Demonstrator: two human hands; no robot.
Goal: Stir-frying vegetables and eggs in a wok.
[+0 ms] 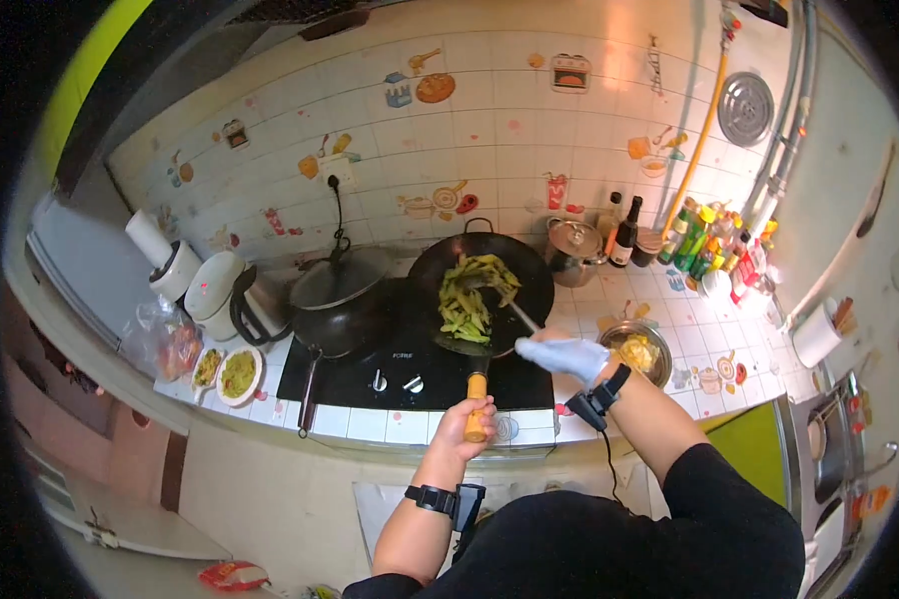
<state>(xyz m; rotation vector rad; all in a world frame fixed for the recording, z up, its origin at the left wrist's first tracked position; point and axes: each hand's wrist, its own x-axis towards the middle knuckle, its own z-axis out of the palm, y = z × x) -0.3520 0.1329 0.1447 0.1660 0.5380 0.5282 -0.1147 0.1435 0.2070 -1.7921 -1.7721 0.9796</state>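
Observation:
My left hand is wrapped around the wooden handle of a black wok on the right side of the cooktop. Green vegetable pieces lie in the wok, sliced and glossy. In a whitish glove, my right hand holds the metal shaft of a cooking utensil above the wok's right side. The utensil's head is among the vegetables, so whether it is a ladle or a spatula is hard to tell. Just right of the glove stands a metal bowl with pale yellow food.
A lidded dark pot occupies the left side of the black glass cooktop, its long handle jutting over the front edge. Further left are an electric kettle and two plates of food. A lidded steel pot, dark bottle and several condiments stand right.

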